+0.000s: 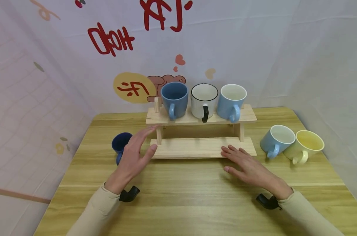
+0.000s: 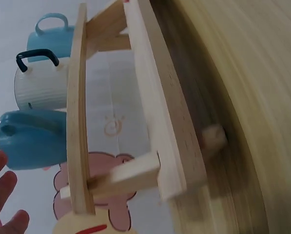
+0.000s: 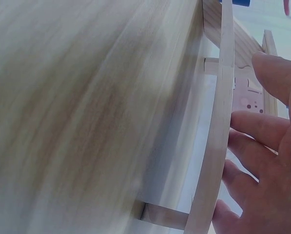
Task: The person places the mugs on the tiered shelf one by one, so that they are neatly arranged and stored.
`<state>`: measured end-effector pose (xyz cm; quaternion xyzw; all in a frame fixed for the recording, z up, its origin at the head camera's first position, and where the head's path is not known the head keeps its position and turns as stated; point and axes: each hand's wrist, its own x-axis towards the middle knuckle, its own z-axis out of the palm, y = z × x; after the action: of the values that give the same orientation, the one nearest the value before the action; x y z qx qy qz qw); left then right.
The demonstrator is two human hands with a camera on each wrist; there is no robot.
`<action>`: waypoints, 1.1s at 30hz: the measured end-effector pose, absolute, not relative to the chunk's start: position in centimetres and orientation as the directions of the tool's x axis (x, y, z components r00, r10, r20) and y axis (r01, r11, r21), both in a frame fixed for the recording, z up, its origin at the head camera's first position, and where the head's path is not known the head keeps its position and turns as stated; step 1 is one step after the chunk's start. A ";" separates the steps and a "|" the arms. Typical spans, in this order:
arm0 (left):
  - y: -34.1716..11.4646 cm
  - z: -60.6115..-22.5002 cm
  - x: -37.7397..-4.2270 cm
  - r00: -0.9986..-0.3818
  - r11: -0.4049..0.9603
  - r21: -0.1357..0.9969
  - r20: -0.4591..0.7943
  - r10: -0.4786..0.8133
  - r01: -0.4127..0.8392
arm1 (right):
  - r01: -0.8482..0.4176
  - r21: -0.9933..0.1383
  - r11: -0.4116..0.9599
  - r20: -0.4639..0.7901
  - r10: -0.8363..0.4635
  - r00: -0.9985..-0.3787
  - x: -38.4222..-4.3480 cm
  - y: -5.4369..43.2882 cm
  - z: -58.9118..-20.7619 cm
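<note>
In the head view my left hand (image 1: pixel 132 162) is raised by the left end of a two-tier wooden rack (image 1: pixel 196 149), thumb apart from the extended fingers. It holds nothing and partly covers a dark blue mug (image 1: pixel 120 141). My right hand (image 1: pixel 250 167) is spread over the rack's lower right front. Its fingertips lie right at the lower board in the right wrist view, and nothing is in its grasp. Along the upper board stand a blue mug (image 1: pixel 175 98), a white mug (image 1: pixel 203 101) with black rim and handle, and a light blue mug (image 1: pixel 231 101).
Right of the rack, another light blue mug (image 1: pixel 277 141) stands beside a yellow mug (image 1: pixel 305 147). Everything sits on a wood-grain table (image 1: pixel 190 203). Behind it hangs a white printed cloth (image 1: pixel 240 42). Black wrist mounts (image 1: pixel 267 201) show at both cuffs.
</note>
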<state>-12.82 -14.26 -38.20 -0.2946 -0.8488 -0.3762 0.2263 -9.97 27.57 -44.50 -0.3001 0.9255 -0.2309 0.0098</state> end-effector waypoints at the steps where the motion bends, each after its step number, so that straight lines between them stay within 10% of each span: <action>1: -14.6 -38.2 -12.7 -0.702 0.559 0.465 0.622 0.346 0.687 | -0.552 -0.433 0.712 0.123 -0.560 -0.819 -10.0 27.6 -44.5; 9: -17.7 -38.6 -11.9 -0.643 0.654 0.286 0.650 0.405 0.700 | -0.556 -0.431 0.710 0.128 -0.562 -0.817 -10.0 27.5 -44.5; 33: -26.0 -41.6 -8.6 -0.860 0.814 0.399 0.462 0.220 0.422 | -0.561 -0.427 0.709 0.143 -0.560 -0.816 -9.9 27.5 -44.2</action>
<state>-8.63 -26.00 -41.64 -0.1724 -0.9308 -0.2518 0.2013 -9.87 27.53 -44.25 -0.3031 0.9244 -0.2315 -0.0015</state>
